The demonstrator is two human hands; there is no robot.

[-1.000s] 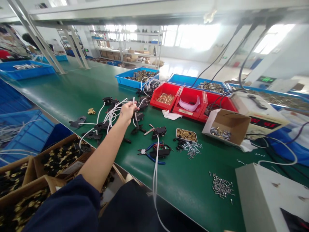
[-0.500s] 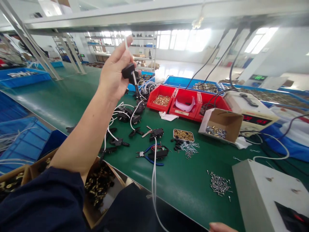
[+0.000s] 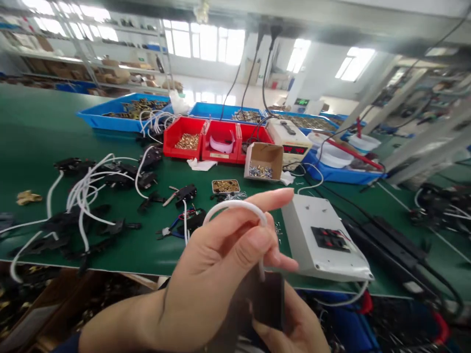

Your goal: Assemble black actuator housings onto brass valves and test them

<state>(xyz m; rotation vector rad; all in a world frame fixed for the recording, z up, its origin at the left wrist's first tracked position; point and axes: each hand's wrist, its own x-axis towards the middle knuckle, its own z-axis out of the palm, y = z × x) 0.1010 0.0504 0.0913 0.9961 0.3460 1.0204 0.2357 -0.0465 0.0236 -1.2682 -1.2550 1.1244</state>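
Note:
My left hand [image 3: 217,269] is raised close to the camera, thumb and index finger pinching a white cable [image 3: 235,203]. The cable arches over the index finger and runs down to a dark, boxy black housing [image 3: 271,299]. Behind and below it, my right hand [image 3: 307,323] closes its fingers around that housing, partly hidden by the left hand. On the green table beyond lie cutting pliers [image 3: 167,232] and an opened black device [image 3: 195,221], with coloured wires showing.
Several black plug-like parts with white cables [image 3: 88,191] spread over the table's left side. Red bins [image 3: 184,139] stand at the back, near a carton of small metal parts [image 3: 263,159] and a flat tin [image 3: 225,186]. A grey box [image 3: 320,235] with black terminals sits right.
My left hand has come down from high on the left to the middle front, bringing the cable. My right hand has come up to the black housing. The view has turned right.

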